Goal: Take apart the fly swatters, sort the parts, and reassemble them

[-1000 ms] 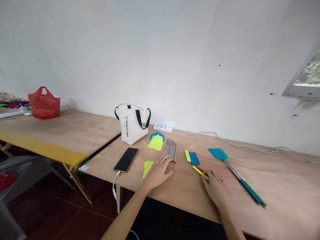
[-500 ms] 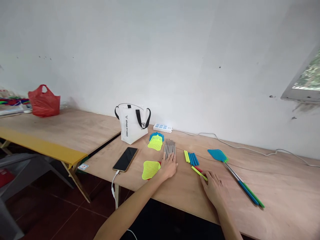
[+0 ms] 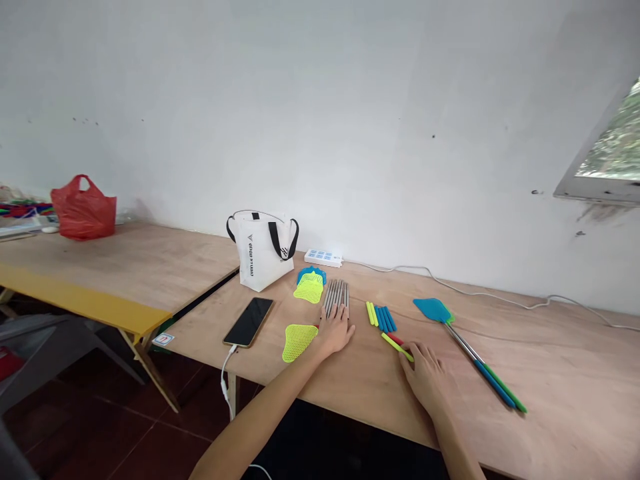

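Note:
My left hand (image 3: 335,331) lies flat with fingers stretched out, its fingertips on the near ends of a row of several grey metal rods (image 3: 337,294). A yellow mesh swatter head (image 3: 297,341) lies just left of that hand. My right hand (image 3: 425,373) rests open on the table, fingertips touching a loose yellow-green handle (image 3: 395,345) with a red one beside it. A small row of yellow and blue handles (image 3: 381,316) lies between the hands. Blue and yellow swatter heads (image 3: 311,283) are stacked behind the rods.
Assembled fly swatters (image 3: 467,347) lie to the right. A phone (image 3: 249,321) on a white cable sits left, behind it a white tote bag (image 3: 263,250) and a power strip (image 3: 324,257). A red plastic bag (image 3: 83,209) stands on the neighbouring table.
My left hand moved forward off the yellow mesh head and settled on the ends of the metal rods. My right hand stayed at the loose yellow-green handle.

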The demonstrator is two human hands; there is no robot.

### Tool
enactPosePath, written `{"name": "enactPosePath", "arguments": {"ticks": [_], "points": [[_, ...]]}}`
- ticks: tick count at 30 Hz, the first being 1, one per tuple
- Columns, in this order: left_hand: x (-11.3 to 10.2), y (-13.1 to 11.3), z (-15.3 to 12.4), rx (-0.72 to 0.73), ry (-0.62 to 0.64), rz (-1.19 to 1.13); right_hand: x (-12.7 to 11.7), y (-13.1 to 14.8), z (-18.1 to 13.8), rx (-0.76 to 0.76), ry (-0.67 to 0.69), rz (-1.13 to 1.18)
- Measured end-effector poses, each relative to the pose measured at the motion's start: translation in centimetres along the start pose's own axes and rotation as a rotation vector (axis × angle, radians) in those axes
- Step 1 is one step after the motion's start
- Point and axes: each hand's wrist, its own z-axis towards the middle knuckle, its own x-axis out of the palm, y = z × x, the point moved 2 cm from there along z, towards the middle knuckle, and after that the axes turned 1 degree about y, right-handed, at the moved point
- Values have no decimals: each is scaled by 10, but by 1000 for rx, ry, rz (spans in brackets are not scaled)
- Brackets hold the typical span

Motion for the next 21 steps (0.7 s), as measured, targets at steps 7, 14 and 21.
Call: {"name": "enactPosePath", "arguments": {"ticks": [7, 14, 21], "points": [[3, 7, 1, -21, 51, -53, 2, -2, 0, 1, 16, 0], [-1, 12, 9, 0, 62, -35, 1, -2, 1, 6, 31, 18], [-5, 14, 17, -11, 121, -60, -1, 0, 0, 0, 11, 6]]}}
